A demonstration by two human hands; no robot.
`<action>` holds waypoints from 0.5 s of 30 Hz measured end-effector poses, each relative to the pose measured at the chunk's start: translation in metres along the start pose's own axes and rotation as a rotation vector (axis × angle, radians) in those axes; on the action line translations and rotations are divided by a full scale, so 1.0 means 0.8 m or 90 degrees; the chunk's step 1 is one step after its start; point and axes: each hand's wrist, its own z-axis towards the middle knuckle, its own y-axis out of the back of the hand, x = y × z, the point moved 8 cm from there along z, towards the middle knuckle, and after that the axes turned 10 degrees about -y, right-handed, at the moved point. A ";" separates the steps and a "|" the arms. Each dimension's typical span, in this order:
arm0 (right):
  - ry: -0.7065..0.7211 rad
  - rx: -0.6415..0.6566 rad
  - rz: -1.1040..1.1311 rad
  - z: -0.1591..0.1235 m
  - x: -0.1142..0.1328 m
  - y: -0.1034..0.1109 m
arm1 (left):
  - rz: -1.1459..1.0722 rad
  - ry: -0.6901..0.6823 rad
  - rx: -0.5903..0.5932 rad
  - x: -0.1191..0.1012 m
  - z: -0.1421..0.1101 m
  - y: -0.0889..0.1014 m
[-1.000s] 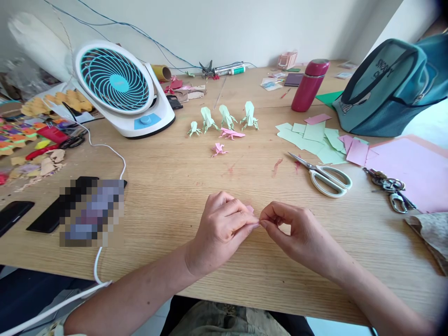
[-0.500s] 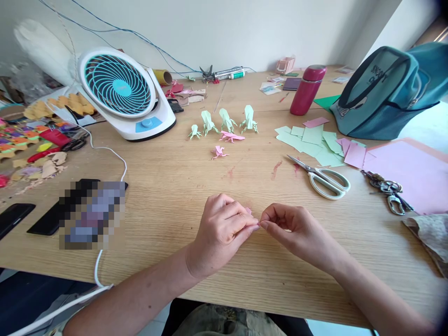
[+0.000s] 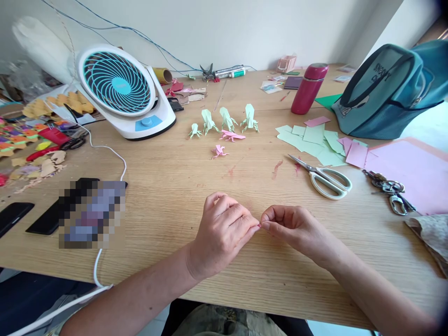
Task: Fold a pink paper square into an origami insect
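Nearly all of a small pink folded paper piece (image 3: 259,226) is hidden by fingers; only a tiny tip shows between the two hands. My left hand (image 3: 224,235) is closed around it, with thumb and fingers pressed together. From the right, my right hand (image 3: 296,228) pinches the tip between thumb and forefinger, close to the left fingertips. Beyond the hands lie two pink origami figures, one nearer (image 3: 219,151) and one farther (image 3: 231,136). Behind them stand several pale green origami figures (image 3: 228,119) in a row.
White-handled scissors (image 3: 329,182) lie right of centre, beside green and pink paper pieces (image 3: 313,135). Keys (image 3: 392,189), a pink sheet (image 3: 416,168), a teal bag (image 3: 381,93) and a magenta flask (image 3: 308,91) are on the right. A fan (image 3: 121,86), cable and phone (image 3: 16,217) are left.
The left fingers have shifted slightly, and the pink paper that showed above them is now covered. Both hands stay together in about the same place. The view has moved very slightly.
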 end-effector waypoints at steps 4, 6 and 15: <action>0.006 -0.009 0.001 0.001 -0.001 0.002 | 0.021 -0.014 0.018 -0.004 0.000 -0.002; 0.013 -0.009 0.003 0.001 -0.002 0.002 | 0.029 -0.015 0.027 -0.005 0.000 -0.003; 0.029 -0.074 -0.058 -0.001 -0.001 0.007 | 0.062 -0.014 0.025 -0.004 -0.002 -0.005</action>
